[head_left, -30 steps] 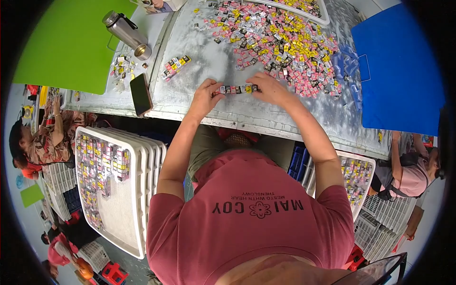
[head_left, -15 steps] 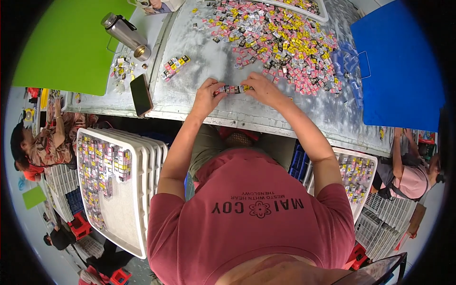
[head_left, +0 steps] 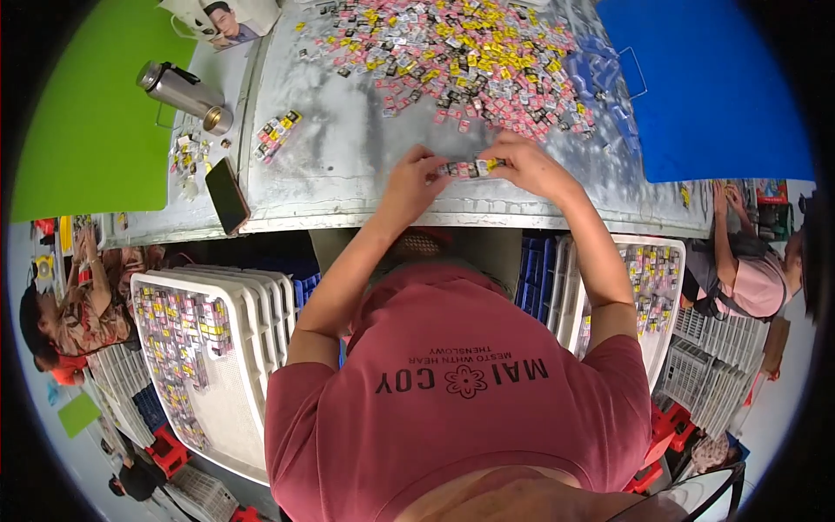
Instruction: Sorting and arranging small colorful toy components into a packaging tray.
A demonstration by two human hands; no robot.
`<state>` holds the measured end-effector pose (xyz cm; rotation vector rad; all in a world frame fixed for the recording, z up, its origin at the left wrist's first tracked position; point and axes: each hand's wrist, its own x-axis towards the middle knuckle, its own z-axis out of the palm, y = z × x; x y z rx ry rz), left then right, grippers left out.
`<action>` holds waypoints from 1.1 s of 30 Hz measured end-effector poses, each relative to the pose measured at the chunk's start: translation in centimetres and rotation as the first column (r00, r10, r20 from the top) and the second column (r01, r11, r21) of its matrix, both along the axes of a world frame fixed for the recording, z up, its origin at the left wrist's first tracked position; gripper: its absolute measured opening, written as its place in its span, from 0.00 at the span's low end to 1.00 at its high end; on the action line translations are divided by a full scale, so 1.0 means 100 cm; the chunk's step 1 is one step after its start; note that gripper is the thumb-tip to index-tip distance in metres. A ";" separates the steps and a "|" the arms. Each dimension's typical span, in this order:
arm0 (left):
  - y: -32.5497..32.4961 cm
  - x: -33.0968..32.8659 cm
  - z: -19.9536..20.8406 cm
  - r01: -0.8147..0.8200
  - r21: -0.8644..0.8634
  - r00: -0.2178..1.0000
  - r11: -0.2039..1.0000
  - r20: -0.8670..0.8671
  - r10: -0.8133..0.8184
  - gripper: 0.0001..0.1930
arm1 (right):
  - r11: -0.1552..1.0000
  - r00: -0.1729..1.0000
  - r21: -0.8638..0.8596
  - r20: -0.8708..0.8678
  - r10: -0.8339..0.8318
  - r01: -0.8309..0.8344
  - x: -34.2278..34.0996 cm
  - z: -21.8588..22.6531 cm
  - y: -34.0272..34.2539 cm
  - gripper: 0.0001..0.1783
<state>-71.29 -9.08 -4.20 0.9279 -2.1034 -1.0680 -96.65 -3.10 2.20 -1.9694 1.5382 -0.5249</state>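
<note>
A short row of small printed boxes (head_left: 467, 169) in pink, black, white and yellow spans the gap between my hands, just above the table's near edge. My left hand (head_left: 417, 181) pinches its left end, fingers closed. At the yellow right end, my right hand (head_left: 528, 167) grips with thumb and fingers. Beyond them spreads a large loose heap of like small boxes (head_left: 487, 65). A small grouped block of these boxes (head_left: 277, 136) lies on the metal table (head_left: 335, 170), left of my hands. Translucent bluish plastic pieces (head_left: 606, 87) lie right of the heap.
On the left are a steel flask (head_left: 181, 94), a phone (head_left: 227, 196) and a printed bag (head_left: 228, 21). Green (head_left: 87, 130) and blue (head_left: 704, 96) panels flank the table. Stacked white trays of boxes stand at my left (head_left: 239, 391) and right (head_left: 657, 348). Other people work on both sides.
The view has shifted, so table things appear farther left. My hands, still holding the row, have moved right relative to the table, nearer the heap's lower edge.
</note>
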 end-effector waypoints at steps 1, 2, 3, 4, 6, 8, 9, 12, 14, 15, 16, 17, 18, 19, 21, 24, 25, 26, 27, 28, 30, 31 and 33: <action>0.005 -0.010 -0.005 0.030 0.021 1.000 0.999 0.002 -0.030 0.16 | 1.000 1.000 0.000 -0.001 -0.009 0.009 -0.007 -0.002 0.009 0.21; 0.010 -0.018 -0.013 0.037 -0.002 0.998 0.999 -0.049 -0.037 0.16 | 0.999 1.000 0.017 -0.008 -0.027 0.027 -0.014 -0.003 0.016 0.21; 0.014 -0.025 -0.021 0.044 -0.003 0.998 0.999 -0.051 -0.044 0.16 | 0.998 0.999 0.033 -0.014 -0.044 0.044 -0.020 -0.006 0.022 0.22; 0.016 -0.032 -0.024 0.045 -0.047 0.998 0.998 -0.039 -0.047 0.15 | 0.998 0.998 0.032 -0.015 -0.053 0.054 -0.026 -0.011 0.027 0.22; 0.018 -0.043 -0.031 0.053 -0.094 0.998 0.994 -0.028 -0.056 0.15 | 0.995 0.996 0.052 -0.024 -0.087 0.088 -0.037 -0.023 0.031 0.22; 0.017 -0.050 -0.037 0.071 -0.151 0.998 0.986 0.012 -0.069 0.15 | 0.996 0.996 0.020 -0.014 -0.089 0.090 -0.042 -0.030 0.030 0.22; 0.018 -0.051 -0.040 0.076 -0.154 0.997 0.985 0.014 -0.074 0.15 | 0.996 0.996 -0.010 -0.003 -0.084 0.084 -0.044 -0.034 0.030 0.21; 0.017 -0.052 -0.045 0.096 -0.218 0.995 0.971 0.058 -0.085 0.17 | 0.995 0.996 -0.062 -0.032 -0.085 0.083 -0.042 -0.037 0.028 0.19; 0.019 -0.053 -0.042 0.044 -0.267 0.999 0.963 0.041 -0.035 0.16 | 0.994 0.994 -0.051 -0.046 -0.104 0.101 -0.042 -0.037 0.027 0.18; 0.019 -0.053 -0.040 0.046 -0.267 0.998 0.963 0.042 -0.036 0.16 | 0.992 0.991 -0.039 -0.062 -0.119 0.117 -0.043 -0.037 0.027 0.18; 0.019 -0.053 -0.036 0.045 -0.208 0.998 0.977 0.048 -0.036 0.15 | 0.992 0.991 -0.040 -0.060 -0.119 0.117 -0.042 -0.036 0.026 0.18; 0.018 -0.053 -0.034 0.043 -0.148 0.998 0.988 0.053 -0.035 0.13 | 0.991 0.989 -0.019 -0.059 -0.133 0.132 -0.042 -0.035 0.026 0.17; 0.018 -0.053 -0.034 0.042 -0.148 0.998 0.988 0.054 -0.035 0.13 | 0.989 0.988 0.002 -0.059 -0.146 0.146 -0.042 -0.035 0.026 0.16; 0.016 -0.053 -0.034 0.048 -0.191 0.998 0.980 0.046 -0.040 0.12 | 0.989 0.987 0.001 -0.059 -0.147 0.147 -0.042 -0.036 0.026 0.16; 0.013 -0.055 -0.033 0.054 -0.235 0.998 0.971 0.037 -0.047 0.12 | 0.986 0.986 -0.022 -0.032 -0.165 0.164 -0.045 -0.041 0.026 0.14; 0.010 -0.056 -0.031 0.047 -0.164 0.998 0.985 0.053 -0.039 0.12 | 0.984 0.984 -0.026 -0.019 -0.176 0.176 -0.048 -0.045 0.025 0.13; 0.009 -0.056 -0.033 0.061 -0.169 0.997 0.984 0.057 -0.052 0.13 | 0.984 0.984 -0.026 -0.019 -0.176 0.176 -0.048 -0.046 0.025 0.13; 0.008 -0.055 -0.035 0.075 -0.173 0.996 0.982 0.060 -0.065 0.13 | 0.982 0.982 -0.024 0.000 -0.188 0.188 -0.048 -0.047 0.025 0.13; 0.009 -0.054 -0.037 0.075 -0.173 0.996 0.982 0.061 -0.066 0.13 | 0.980 0.980 -0.021 0.019 -0.199 0.199 -0.048 -0.048 0.025 0.14; 0.010 -0.052 -0.038 0.067 -0.175 0.998 0.982 0.033 -0.062 0.12 | 0.980 0.980 -0.020 0.020 -0.199 0.199 -0.047 -0.046 0.025 0.14; 0.014 -0.049 -0.039 0.058 -0.176 0.998 0.983 0.006 -0.058 0.12 | 0.971 0.971 0.018 0.026 -0.239 0.238 -0.045 -0.043 0.024 0.14; 0.019 -0.048 -0.033 0.060 -0.215 0.998 0.975 0.033 -0.054 0.12 | 0.970 0.970 0.019 0.027 -0.241 0.241 -0.046 -0.044 0.025 0.14; 0.025 -0.045 -0.030 0.065 -0.253 0.997 0.965 0.061 -0.051 0.13 | 0.964 0.963 0.027 0.053 -0.266 0.265 -0.048 -0.046 0.025 0.15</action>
